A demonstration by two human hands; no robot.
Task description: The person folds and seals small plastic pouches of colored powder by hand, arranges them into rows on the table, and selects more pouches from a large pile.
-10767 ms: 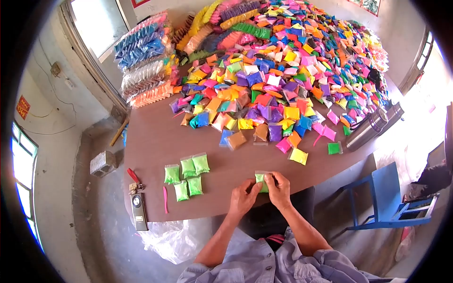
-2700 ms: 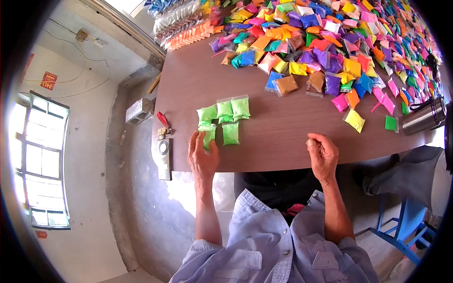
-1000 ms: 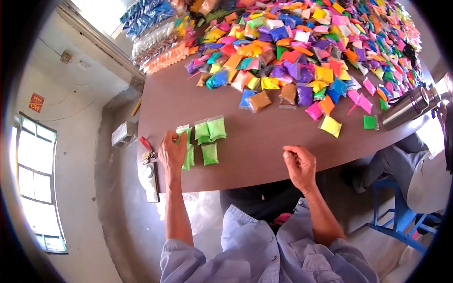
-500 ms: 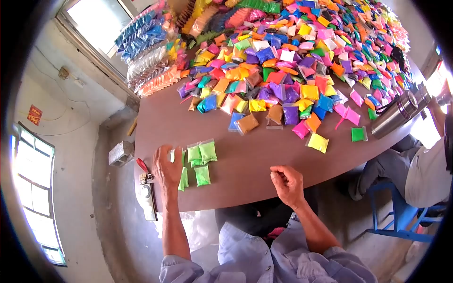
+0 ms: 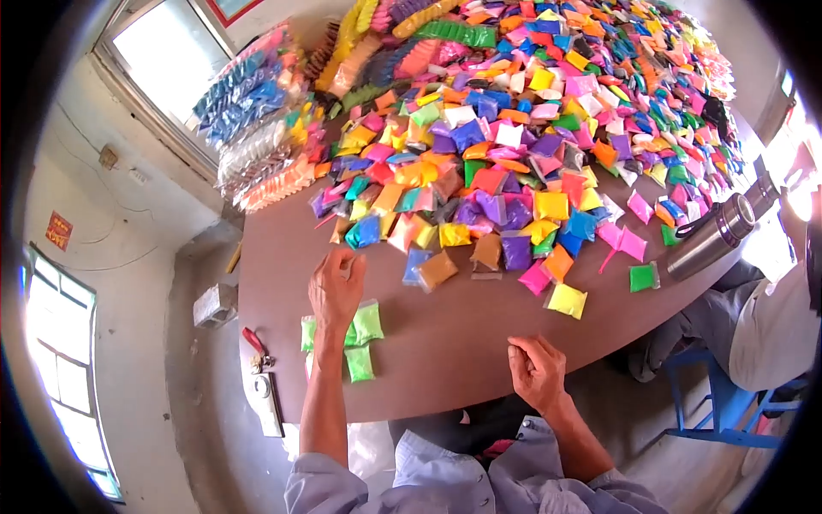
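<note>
Near the surface's near-left corner, your light-green packets (image 5: pixel 367 323) sit in a small cluster set apart, partly hidden by your forearm, while the large heap (image 5: pixel 522 141) toward the far edge lies mixed in colour. Your left hand (image 5: pixel 336 286) hangs just beyond the cluster, your right hand (image 5: pixel 539 371) over the near edge, both narrowly curled; whether either grips anything, I cannot tell.

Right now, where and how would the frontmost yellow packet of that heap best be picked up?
I'd take the yellow packet across its filled body, not the clear edge strip, coming from the near side with the right hand: it seems flat, with no packet before it and a pink packet close behind.
</note>
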